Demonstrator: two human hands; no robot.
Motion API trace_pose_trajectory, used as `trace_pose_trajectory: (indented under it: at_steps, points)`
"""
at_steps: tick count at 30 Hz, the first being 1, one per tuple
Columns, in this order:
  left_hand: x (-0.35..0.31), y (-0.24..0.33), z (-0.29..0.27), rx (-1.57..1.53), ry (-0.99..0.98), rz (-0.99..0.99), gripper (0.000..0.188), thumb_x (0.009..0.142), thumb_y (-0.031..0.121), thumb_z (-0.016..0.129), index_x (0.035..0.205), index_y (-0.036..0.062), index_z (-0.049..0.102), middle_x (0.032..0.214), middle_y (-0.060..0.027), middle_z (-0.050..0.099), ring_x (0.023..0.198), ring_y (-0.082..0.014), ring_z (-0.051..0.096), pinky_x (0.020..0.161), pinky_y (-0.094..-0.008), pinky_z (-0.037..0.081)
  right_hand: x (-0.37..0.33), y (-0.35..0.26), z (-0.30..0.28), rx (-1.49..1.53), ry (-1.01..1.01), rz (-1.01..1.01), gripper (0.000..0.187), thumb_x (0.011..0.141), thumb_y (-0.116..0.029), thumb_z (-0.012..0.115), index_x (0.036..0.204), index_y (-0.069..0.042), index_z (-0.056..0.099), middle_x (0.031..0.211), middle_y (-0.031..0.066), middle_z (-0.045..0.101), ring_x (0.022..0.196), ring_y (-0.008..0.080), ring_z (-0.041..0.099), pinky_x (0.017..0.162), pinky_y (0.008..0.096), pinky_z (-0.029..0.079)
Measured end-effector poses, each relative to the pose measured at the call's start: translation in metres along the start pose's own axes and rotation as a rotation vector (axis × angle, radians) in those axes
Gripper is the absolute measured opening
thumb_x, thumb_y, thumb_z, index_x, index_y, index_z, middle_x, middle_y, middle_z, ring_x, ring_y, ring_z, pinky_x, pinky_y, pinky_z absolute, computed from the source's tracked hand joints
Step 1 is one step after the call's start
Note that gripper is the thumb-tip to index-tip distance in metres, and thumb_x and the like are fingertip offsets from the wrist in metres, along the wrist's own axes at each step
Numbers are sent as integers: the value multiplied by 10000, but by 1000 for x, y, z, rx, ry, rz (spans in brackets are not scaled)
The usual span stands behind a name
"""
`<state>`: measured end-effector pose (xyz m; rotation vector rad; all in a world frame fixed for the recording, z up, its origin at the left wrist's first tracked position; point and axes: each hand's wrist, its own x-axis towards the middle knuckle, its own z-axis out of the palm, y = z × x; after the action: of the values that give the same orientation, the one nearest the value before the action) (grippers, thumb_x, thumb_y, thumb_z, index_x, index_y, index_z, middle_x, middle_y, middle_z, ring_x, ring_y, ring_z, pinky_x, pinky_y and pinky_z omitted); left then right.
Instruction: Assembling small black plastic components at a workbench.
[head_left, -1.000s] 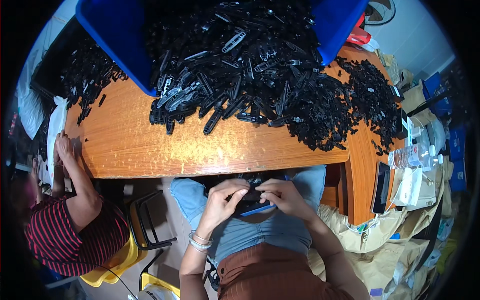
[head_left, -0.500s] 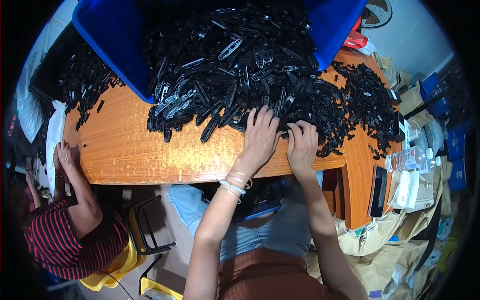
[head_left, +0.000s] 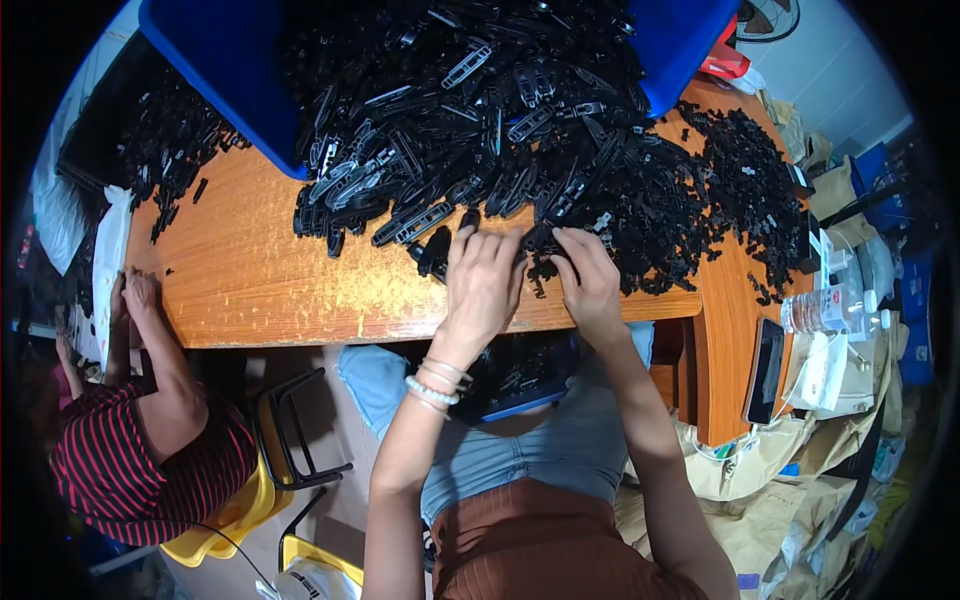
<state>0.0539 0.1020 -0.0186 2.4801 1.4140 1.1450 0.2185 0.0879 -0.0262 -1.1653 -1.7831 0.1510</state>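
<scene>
A large heap of black plastic parts point(head_left: 400, 160), many long and narrow with slots, spills over the wooden table point(head_left: 260, 270). My left hand point(head_left: 483, 280) is at the heap's near edge, fingers curled down and close together; what lies under them is hidden. Beside its fingers lies a dark part point(head_left: 434, 252). My right hand point(head_left: 592, 285) is just to its right, thumb and forefinger bent around the end of a small black part point(head_left: 541, 243) between the two hands. The part's exact shape is too dark to tell.
A blue bin point(head_left: 215, 85) lies tipped at the back. Smaller black pieces point(head_left: 750, 190) are piled at right, near a phone point(head_left: 764, 372) and a plastic bottle point(head_left: 822, 309). On the left, another person point(head_left: 150, 460) in a striped top works at the table.
My left hand has moved slightly left and nearer to me, and the dark part now shows beside it. The right hand's thumb and forefinger have parted a little. The view has shifted slightly.
</scene>
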Motion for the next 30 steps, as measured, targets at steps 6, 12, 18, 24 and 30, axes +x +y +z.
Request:
trace_pose_trajectory:
  at_steps: [6,12,18,24,30]
  points:
    - [1,-4,4,-212,313,-69,173,774,-16,634,946,-18,608,849,-145,596,801,-303,568,737,-370,443,-11,0,0,-13,58,36,273,794,100,590,1058,39,622,1080,194,621,957,307,631,802,342,509]
    - [-30,10,-23,-797,270,-697,118,868,10,608,975,-36,632,867,-76,612,710,-112,601,610,-244,483,-9,2,-6,43,91,62,195,782,111,597,961,49,646,977,146,632,878,248,634,754,292,504]
    - [-51,18,-33,-1222,181,-821,212,854,-22,628,1065,-41,634,920,-68,611,734,-113,622,625,-199,520,-9,3,-7,44,129,83,150,782,102,611,919,55,650,915,134,630,834,233,621,738,292,497]
    - [-60,21,-37,-1265,113,-790,276,797,-85,661,1067,-39,625,937,-66,638,726,-109,640,637,-192,531,-5,-26,-13,123,180,136,128,768,100,639,888,59,654,888,133,643,805,228,622,721,296,495]
    - [-58,42,-57,-1135,-30,-740,257,801,-65,669,1052,-47,614,918,-75,651,699,-92,639,630,-179,524,-5,-66,-30,454,-154,104,117,753,74,659,857,20,664,873,113,641,787,234,594,696,313,474]
